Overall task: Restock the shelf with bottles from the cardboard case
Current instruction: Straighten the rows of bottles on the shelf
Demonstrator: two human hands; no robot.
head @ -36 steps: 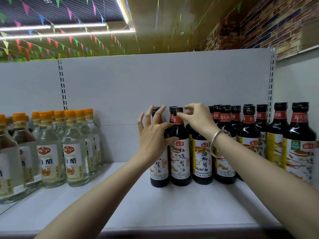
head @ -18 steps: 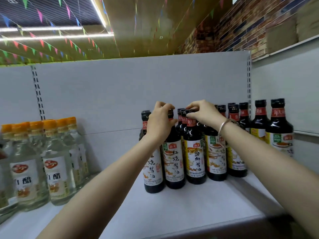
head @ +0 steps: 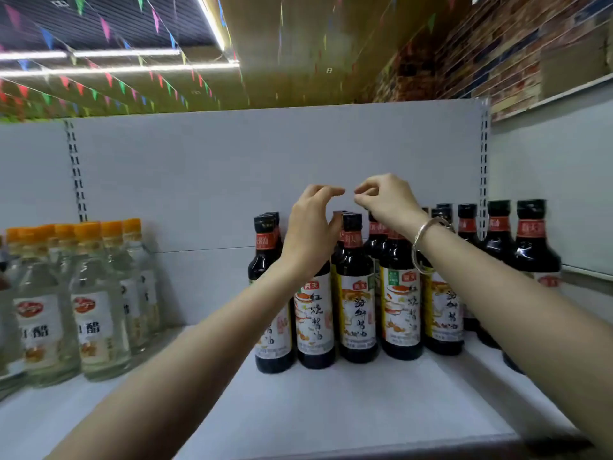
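A cluster of dark soy sauce bottles (head: 358, 313) with black caps and red neck bands stands upright on the white shelf (head: 331, 410), right of centre. My left hand (head: 308, 234) is raised in front of the neck of a front bottle, fingers loosely curled forward above cap height and holding nothing. My right hand (head: 388, 200) hovers just above the caps behind it, fingers loosely bent and empty, their tips nearly meeting those of the left hand. A silver bangle (head: 428, 240) circles the right wrist. The cardboard case is out of view.
Clear vinegar bottles (head: 96, 310) with orange caps fill the shelf's left part. More dark bottles (head: 534, 247) run along the right end near a white side wall. A bare gap of shelf lies between the two groups, against the white back panel (head: 232, 177).
Both hands have let go of the bottle tops and risen above the caps. The view has moved closer and slightly left; the bottles stand where they were.
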